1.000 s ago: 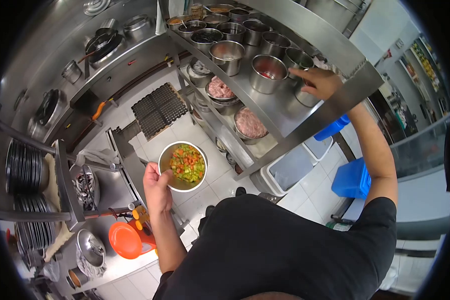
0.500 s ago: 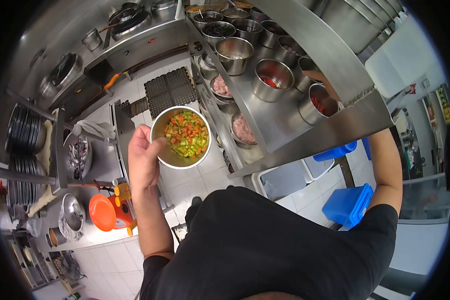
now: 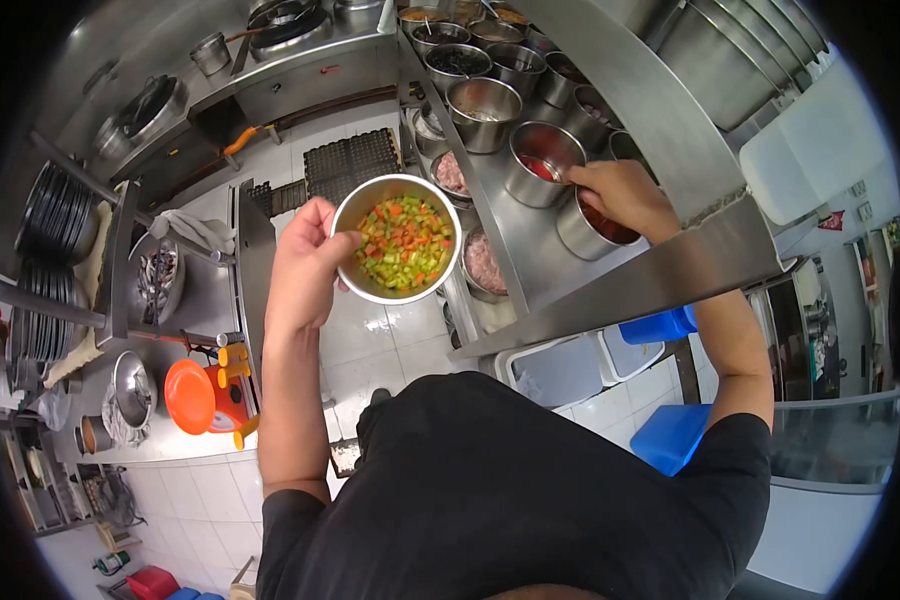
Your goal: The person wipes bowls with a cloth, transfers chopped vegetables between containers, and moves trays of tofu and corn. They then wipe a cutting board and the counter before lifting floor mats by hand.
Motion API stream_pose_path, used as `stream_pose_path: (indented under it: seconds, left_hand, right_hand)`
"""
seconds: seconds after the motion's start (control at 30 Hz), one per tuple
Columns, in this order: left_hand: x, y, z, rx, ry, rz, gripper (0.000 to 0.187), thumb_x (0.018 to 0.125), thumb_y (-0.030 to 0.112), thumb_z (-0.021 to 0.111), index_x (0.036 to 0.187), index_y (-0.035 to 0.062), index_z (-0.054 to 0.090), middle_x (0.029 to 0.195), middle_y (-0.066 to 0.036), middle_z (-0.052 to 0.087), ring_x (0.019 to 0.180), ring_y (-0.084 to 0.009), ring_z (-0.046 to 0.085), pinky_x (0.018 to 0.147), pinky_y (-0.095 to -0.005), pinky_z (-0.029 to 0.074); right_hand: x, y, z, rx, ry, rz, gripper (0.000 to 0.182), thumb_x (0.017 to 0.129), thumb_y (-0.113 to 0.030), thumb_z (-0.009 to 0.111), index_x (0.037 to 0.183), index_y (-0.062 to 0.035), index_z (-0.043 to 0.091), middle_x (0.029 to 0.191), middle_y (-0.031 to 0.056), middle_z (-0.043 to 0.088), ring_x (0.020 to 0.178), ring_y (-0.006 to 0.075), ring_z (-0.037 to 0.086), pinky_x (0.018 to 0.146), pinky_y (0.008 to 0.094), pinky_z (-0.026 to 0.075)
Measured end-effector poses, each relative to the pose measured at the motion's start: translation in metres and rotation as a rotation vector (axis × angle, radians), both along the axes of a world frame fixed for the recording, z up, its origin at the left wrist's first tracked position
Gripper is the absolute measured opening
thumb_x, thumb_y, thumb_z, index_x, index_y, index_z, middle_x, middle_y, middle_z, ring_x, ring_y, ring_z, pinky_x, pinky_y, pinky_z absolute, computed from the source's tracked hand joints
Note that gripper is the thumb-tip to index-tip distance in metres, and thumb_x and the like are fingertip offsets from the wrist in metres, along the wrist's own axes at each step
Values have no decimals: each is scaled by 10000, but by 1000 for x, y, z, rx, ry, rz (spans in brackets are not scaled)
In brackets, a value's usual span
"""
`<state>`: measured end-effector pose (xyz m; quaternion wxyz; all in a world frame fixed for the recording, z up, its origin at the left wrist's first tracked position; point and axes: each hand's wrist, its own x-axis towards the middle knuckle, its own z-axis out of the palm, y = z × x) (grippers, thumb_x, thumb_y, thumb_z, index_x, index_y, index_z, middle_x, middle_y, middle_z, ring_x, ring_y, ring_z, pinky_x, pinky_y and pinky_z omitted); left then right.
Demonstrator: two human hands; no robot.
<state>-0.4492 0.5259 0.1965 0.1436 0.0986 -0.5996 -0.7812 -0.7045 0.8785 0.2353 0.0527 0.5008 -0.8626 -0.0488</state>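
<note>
My left hand [image 3: 310, 262] grips the rim of a round steel pot [image 3: 347, 278], thumb inside and fingers outside. Diced green and orange vegetables [image 3: 402, 243] fill its lower part, and it is held up above the floor, tilted toward me. My right hand [image 3: 625, 196] reaches under a steel shelf, its forearm partly hidden by the shelf edge. Its fingers are closed at the rim of a steel pot [image 3: 582, 238] with red contents. They are also right beside a neighbouring steel pot [image 3: 535, 187] with a little red food inside; exact finger contact is partly hidden.
Several steel pots of ingredients [image 3: 483, 113] stand on the counter [image 3: 543, 268] under the overhanging shelf [image 3: 660, 285]. Pink minced meat [image 3: 482, 265] sits lower, beside the counter. A stove [image 3: 310, 85] lies ahead; stacked dark plates [image 3: 50, 215] and an orange plate [image 3: 190, 397] are left.
My right hand has come further into view over the counter. The pot with red contents has shifted left, close to its neighbour. My left hand's pot has moved up and right in view.
</note>
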Motion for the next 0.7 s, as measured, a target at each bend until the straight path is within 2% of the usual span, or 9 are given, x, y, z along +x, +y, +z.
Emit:
stream_pose_path:
  seconds: [0.17, 0.27, 0.4, 0.47, 0.6, 0.7]
  left_hand:
    - [-31, 18, 12, -34, 5, -61, 176, 829, -14, 632, 827, 89, 489, 731, 6, 558, 551, -85, 532, 435, -237, 406]
    - [-57, 31, 9, -65, 14, -103, 174, 844, 2, 649, 872, 90, 502, 727, 12, 575, 538, -63, 538, 420, -219, 398]
    - [-95, 54, 10, -96, -8, -137, 170, 821, 7, 663, 859, 88, 518, 720, 2, 582, 546, -82, 547, 420, -233, 414]
    - [-117, 69, 13, -126, -52, -147, 158, 820, 38, 673, 838, 84, 522, 723, 3, 539, 558, -98, 539, 443, -253, 442]
    - [-165, 82, 1, -142, -101, -217, 196, 825, 38, 671, 836, 104, 488, 699, -3, 553, 562, -103, 576, 400, -242, 409]
    - [-176, 88, 16, -134, -198, -212, 210, 854, 62, 670, 825, 115, 469, 683, -23, 539, 543, -131, 600, 362, -253, 369]
  right_hand:
    - [8, -32, 24, 23, 72, -88, 175, 839, -138, 698, 1007, -88, 699, 830, 175, 706, 805, 389, 692, 756, 489, 543]
    - [-6, -40, 21, 16, 103, -114, 169, 844, -135, 694, 1006, -86, 706, 859, 180, 711, 833, 389, 696, 767, 488, 546]
    - [-43, -43, 3, 9, 118, -152, 162, 851, -130, 688, 1004, -83, 717, 897, 187, 717, 869, 388, 701, 781, 487, 550]
    - [-58, -50, -2, 14, 118, -174, 160, 855, -128, 686, 1003, -81, 722, 916, 191, 720, 887, 388, 703, 788, 487, 551]
    - [-80, -70, -5, 60, 109, -245, 158, 862, -130, 676, 1005, -88, 731, 960, 193, 725, 933, 384, 705, 808, 485, 553]
    - [-94, -78, -8, 36, 98, -336, 167, 867, -145, 675, 1013, -83, 728, 995, 193, 725, 968, 379, 702, 826, 492, 546]
